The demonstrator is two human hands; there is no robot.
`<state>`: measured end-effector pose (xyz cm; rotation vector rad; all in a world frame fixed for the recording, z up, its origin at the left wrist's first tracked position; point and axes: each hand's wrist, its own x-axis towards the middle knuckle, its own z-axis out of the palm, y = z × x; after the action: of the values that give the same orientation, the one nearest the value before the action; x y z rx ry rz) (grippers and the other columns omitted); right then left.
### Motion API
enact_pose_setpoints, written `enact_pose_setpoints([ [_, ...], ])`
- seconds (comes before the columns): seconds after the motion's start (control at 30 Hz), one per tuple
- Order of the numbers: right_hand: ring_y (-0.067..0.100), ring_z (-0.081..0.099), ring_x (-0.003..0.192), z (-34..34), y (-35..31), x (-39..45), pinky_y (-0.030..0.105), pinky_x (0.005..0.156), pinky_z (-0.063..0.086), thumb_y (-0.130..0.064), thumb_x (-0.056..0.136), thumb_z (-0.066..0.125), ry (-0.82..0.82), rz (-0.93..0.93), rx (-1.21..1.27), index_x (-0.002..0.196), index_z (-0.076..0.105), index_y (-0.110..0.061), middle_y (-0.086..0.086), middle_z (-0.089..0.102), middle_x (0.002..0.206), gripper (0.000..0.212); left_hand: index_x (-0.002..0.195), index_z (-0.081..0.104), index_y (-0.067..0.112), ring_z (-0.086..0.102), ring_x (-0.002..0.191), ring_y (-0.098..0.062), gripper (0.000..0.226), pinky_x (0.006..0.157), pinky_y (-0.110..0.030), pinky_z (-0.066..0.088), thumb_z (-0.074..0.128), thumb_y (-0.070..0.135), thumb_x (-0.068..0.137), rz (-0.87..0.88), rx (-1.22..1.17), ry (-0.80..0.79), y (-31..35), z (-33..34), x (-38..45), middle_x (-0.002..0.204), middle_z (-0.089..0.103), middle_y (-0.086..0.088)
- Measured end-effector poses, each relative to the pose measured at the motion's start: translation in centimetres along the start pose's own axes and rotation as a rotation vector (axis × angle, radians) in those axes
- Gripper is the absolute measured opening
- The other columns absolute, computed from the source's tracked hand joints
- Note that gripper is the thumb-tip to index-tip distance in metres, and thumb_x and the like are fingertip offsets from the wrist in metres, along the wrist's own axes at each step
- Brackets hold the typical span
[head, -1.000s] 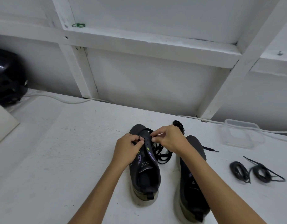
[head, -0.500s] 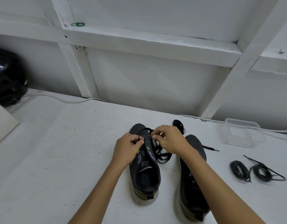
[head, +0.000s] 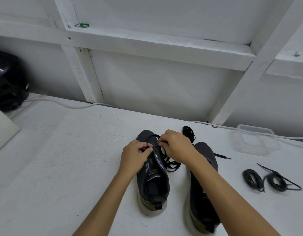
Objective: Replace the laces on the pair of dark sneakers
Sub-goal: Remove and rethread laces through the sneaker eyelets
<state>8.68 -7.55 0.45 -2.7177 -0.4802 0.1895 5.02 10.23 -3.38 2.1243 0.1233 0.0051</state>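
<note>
Black lace (head: 171, 163) pinched between both hands

A plain workshop or storage room, possibly a shed: a white-painted counter (head: 62, 159) set against a white board wall (head: 156, 86) braced with exposed timber framing (head: 82, 74), a white cable (head: 65, 105) trailing along its back edge.

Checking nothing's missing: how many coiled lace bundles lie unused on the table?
2: one coiled bundle and a second coiled bundle side by side, right of the right sneaker. More could be hidden.
</note>
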Motion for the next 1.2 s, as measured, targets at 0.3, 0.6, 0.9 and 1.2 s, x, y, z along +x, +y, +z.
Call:
enact_pose_setpoints([
  [0.3, 0.023, 0.054, 0.112, 1.8, -1.1, 0.4, 0.031, 0.068, 0.034, -0.021, 0.103, 0.05, 0.035, -0.048, -0.187, 0.112, 0.068, -0.019, 0.001, 0.06, 0.113, 0.02, 0.095, 0.078, 0.033, 0.057, 0.074, -0.004, 0.009, 0.069, -0.012, 0.042, 0.075, 0.032, 0.087, 0.006, 0.032, 0.021, 0.0, 0.5, 0.1, 0.088, 0.064, 0.011],
  [0.6, 0.013, 0.063, 0.089, 2.4, -0.3, -0.3, 0.033, 0.08, 0.052, -0.018, 0.091, 0.069, 0.047, 0.19, 0.316, 0.09, 0.079, -0.023, -0.017, 0.06, 0.079, 0.011, 0.098, 0.079, 0.028, 0.06, 0.08, -0.005, 0.012, 0.068, -0.021, 0.047, 0.073, 0.032, 0.089, 0.03, 0.175, 0.068, -0.1, 1.2, 0.1, 0.094, 0.064, 0.012],
  [0.9, 0.014, 0.049, 0.111, 1.9, -0.1, -1.0, 0.03, 0.094, 0.044, -0.027, 0.096, 0.062, -0.002, 0.179, 0.27, 0.107, 0.079, -0.033, -0.005, 0.053, 0.115, 0.02, 0.097, 0.079, 0.027, 0.061, 0.085, -0.011, 0.012, 0.071, -0.031, 0.052, 0.069, 0.031, 0.091, 0.064, 0.302, 0.044, 0.3, 1.2, 0.4, 0.096, 0.064, 0.011],
  [1.2, 0.009, 0.061, 0.079, 1.4, -0.4, -1.9, 0.018, 0.063, 0.04, -0.043, 0.085, 0.073, 0.05, 0.311, 0.41, 0.097, 0.064, -0.023, -0.01, 0.065, 0.089, 0.025, 0.105, 0.068, 0.018, 0.06, 0.088, -0.016, 0.015, 0.071, -0.025, 0.043, 0.062, 0.027, 0.095, 0.158, 0.423, -0.006, 0.8, 1.1, 0.4, 0.103, 0.061, 0.006],
])
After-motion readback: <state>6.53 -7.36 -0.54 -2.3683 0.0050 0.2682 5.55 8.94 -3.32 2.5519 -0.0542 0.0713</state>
